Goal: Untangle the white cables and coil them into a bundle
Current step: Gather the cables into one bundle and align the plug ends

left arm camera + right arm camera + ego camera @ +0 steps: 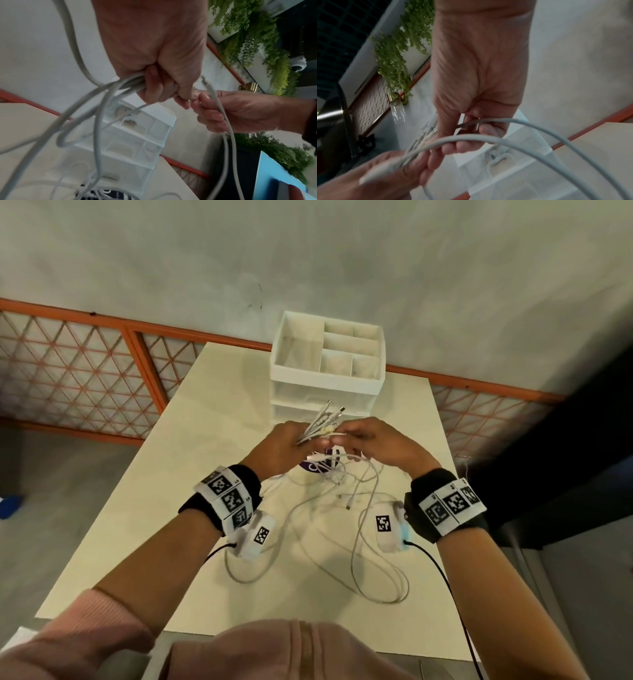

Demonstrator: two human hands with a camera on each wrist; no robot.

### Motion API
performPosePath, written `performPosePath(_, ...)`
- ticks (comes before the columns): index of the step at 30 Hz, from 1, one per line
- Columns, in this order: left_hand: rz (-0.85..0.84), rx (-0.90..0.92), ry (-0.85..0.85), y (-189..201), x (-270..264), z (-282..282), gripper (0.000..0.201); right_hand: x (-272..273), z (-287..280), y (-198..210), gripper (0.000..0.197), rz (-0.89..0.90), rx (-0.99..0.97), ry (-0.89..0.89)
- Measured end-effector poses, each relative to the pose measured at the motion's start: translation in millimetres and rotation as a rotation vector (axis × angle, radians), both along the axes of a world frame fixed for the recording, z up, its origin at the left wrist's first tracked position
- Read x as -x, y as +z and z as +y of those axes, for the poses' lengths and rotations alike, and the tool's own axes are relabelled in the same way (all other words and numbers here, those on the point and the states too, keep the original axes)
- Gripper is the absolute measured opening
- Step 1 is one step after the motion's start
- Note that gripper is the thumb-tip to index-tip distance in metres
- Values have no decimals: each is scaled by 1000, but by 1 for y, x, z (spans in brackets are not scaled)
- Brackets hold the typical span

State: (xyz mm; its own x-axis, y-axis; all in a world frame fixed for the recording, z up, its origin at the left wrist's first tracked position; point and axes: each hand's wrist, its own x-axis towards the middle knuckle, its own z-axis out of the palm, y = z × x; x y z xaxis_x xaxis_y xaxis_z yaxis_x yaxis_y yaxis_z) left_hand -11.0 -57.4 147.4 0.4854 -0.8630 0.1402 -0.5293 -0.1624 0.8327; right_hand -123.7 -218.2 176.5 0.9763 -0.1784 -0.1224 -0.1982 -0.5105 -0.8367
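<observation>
Several white cables [363, 529] trail in loose loops over the cream table [164, 508]. My left hand [284, 445] grips a bunch of their plug ends [325, 419], which fan up and away from me. In the left wrist view the fist [159, 75] is closed round the cable bunch [120, 86]. My right hand [373, 445] meets the left one and pinches a single cable [471, 139] between thumb and fingers [453, 147]. That cable [221, 112] runs across its palm and down toward the table.
A white drawer organiser [329, 361] with open top compartments stands just beyond the hands. A purple and white item [317, 467] lies under the cables. The table's front edge [191, 631] is near my body. An orange lattice railing [85, 371] runs behind.
</observation>
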Motion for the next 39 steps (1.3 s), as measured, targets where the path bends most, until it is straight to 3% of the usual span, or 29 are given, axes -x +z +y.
performPosePath(3,-96,67,184,3,-12,7,21,5,-7,-11,17,54,86,-20)
performPosePath(8,-263,184,539,10,-51,29,35,32,-39,-60,12,114,156,-205)
performPosePath(12,-190,154,725,-4,-75,41,39,45,-57,-70,20,109,199,-264)
performPosePath(14,-160,36,753,-9,-79,41,36,45,-59,-64,20,67,200,-284)
performPosePath(17,-146,-37,704,-5,-65,34,35,34,-49,-44,17,-10,174,-256)
performPosePath(21,-116,110,330,12,-18,19,39,11,-24,-22,18,-33,224,-108)
performPosePath(23,-16,70,131,13,-3,11,37,1,-12,-15,17,-65,227,-61)
performPosePath(25,143,84,57,8,0,7,37,-5,-5,-9,17,-92,226,-57)
performPosePath(28,320,55,26,-1,-3,6,40,-8,-2,-5,17,-101,235,-73)
performPosePath(30,218,1,-16,-4,-3,4,21,-8,-1,-7,15,-119,211,-87)
performPosePath(33,24,-39,-48,-13,-8,3,22,-7,1,-12,10,-137,145,-114)
performPosePath(35,-39,63,30,-20,-15,5,30,-6,-2,-19,12,-103,159,-151)
performPosePath(39,-55,280,357,-18,-40,18,29,13,-27,-51,16,64,274,-233)
